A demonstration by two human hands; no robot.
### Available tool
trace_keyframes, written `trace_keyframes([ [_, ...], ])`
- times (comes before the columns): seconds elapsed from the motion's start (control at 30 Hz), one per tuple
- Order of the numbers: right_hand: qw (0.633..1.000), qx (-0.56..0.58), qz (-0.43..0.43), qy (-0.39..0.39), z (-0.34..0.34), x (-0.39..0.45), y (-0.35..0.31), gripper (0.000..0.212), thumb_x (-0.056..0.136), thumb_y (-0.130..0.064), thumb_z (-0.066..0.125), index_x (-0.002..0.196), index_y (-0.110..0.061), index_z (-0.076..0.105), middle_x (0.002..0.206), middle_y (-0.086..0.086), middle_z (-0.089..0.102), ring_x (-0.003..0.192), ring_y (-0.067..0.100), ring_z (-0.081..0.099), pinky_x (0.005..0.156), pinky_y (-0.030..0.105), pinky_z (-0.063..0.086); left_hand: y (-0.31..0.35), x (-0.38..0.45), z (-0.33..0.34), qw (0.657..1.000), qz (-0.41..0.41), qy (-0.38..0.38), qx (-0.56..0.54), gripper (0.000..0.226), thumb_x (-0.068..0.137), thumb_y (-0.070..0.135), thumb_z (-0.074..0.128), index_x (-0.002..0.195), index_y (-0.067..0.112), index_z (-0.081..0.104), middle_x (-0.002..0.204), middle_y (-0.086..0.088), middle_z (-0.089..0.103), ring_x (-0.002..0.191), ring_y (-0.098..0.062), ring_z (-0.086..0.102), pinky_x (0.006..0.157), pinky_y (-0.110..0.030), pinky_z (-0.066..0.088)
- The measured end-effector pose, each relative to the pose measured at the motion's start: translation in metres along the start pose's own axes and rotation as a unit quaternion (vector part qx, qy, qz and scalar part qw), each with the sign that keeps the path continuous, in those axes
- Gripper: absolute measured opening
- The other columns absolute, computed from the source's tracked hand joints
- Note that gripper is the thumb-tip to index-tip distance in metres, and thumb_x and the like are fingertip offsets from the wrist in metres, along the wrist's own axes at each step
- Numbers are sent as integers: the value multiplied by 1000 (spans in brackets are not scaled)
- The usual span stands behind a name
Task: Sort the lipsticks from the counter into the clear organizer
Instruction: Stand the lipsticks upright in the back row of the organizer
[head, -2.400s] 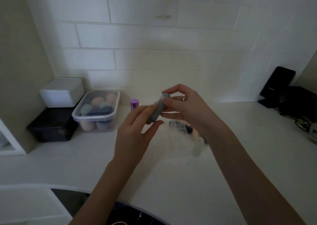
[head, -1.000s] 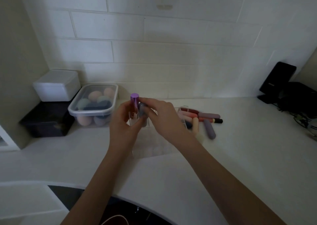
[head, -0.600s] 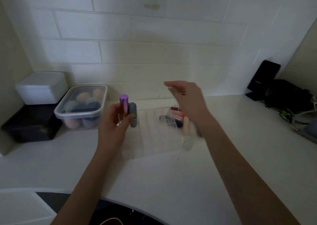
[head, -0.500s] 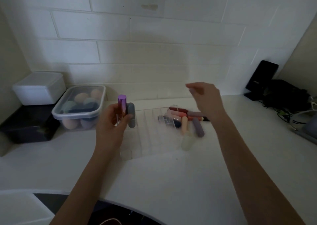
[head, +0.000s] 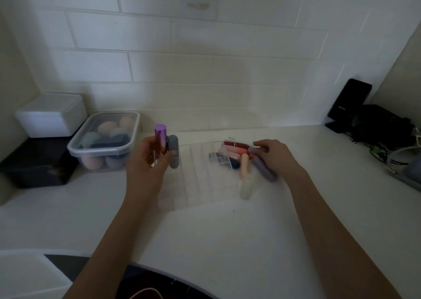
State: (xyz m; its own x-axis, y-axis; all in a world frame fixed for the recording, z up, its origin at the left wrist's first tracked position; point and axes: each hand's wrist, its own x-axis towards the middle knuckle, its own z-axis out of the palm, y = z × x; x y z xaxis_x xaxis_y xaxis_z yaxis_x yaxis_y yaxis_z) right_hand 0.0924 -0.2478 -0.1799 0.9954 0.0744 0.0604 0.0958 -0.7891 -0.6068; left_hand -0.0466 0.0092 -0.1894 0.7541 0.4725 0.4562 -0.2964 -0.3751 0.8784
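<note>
Lipsticks [head: 245, 160] lie in a loose heap on the counter [head: 227, 235], touching the right end of the clear organizer [head: 200, 178]; two more stand upright at the organizer's far left corner, a purple-capped lipstick [head: 160, 141] and a grey lipstick [head: 173, 151] side by side; the left hand [head: 148, 166] curls round that corner, thumb on the grey one; the right hand [head: 276, 156] rests on the heap, fingers bent over a mauve lipstick [head: 264, 170], whether clamped I cannot tell; left of the organizer sits a lidded tub of sponges [head: 106, 139].
</note>
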Motion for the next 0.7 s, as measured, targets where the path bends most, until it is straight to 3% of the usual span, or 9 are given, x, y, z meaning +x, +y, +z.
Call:
trace_keyframes([
  [0.13,998,-3,-53,32,-3,-7,-2,24,87,-24,62,104,-11,71,106,11,70,99,26,62,84,32,47,2,0,1,1000,-2,6,0,23,82,9,68,102,18,61,92,-2,66,89,-26,62,81,-39,48],
  [0.2,996,14,-71,54,-4,-9,-8,23,85,-29,65,100,-12,69,102,9,67,87,19,60,77,28,46,2,0,0,1000,-4,6,1,24,82,9,68,102,19,61,92,0,66,90,-25,62,82,-39,48],
  [0.3,982,134,-109,75,-13,-18,-32,22,88,-39,63,96,-18,65,97,1,65,76,5,54,67,12,40,3,-1,0,1000,-1,9,3,23,81,9,68,102,18,61,92,0,66,89,-23,62,81,-36,48],
  [0.4,960,223,-169,12,-20,-35,-66,20,88,-43,60,99,-27,65,98,-1,65,83,10,59,70,14,47,5,-2,1,1000,15,17,7,28,80,11,69,104,19,58,94,4,65,88,-13,61,78,-26,46],
  [0.47,943,270,-189,-44,-21,-48,-88,20,87,-39,64,102,-27,68,91,1,63,75,7,57,60,12,49,8,-5,2,999,42,29,18,39,80,11,70,112,25,53,101,9,63,92,1,58,81,-13,42],
  [0.53,934,275,-217,-69,-19,-58,-104,20,84,-35,69,102,-25,70,84,-3,66,73,3,60,62,14,49,12,-8,0,993,90,54,59,45,81,11,70,120,22,52,114,12,59,102,6,53,88,-3,35],
  [0.6,922,274,-257,-93,-15,-67,-116,21,83,-25,70,103,-20,70,90,2,72,83,4,66,69,15,49,14,-9,-4,971,175,107,120,46,83,11,68,126,10,53,125,4,53,115,-4,48,99,-10,32],
  [0.63,917,272,-274,-103,-13,-70,-119,22,83,-18,69,105,-17,68,89,3,71,82,2,65,68,13,48,14,-9,-7,951,234,135,151,45,84,11,67,126,7,53,128,-2,51,118,-13,48,104,-22,35],
  [0.7,910,274,-287,-121,-9,-75,-125,30,82,-7,69,110,-15,64,87,5,68,79,0,62,71,13,49,10,-8,-9,901,344,173,197,37,86,13,66,122,8,56,127,-13,53,117,-26,51,97,-49,43],
])
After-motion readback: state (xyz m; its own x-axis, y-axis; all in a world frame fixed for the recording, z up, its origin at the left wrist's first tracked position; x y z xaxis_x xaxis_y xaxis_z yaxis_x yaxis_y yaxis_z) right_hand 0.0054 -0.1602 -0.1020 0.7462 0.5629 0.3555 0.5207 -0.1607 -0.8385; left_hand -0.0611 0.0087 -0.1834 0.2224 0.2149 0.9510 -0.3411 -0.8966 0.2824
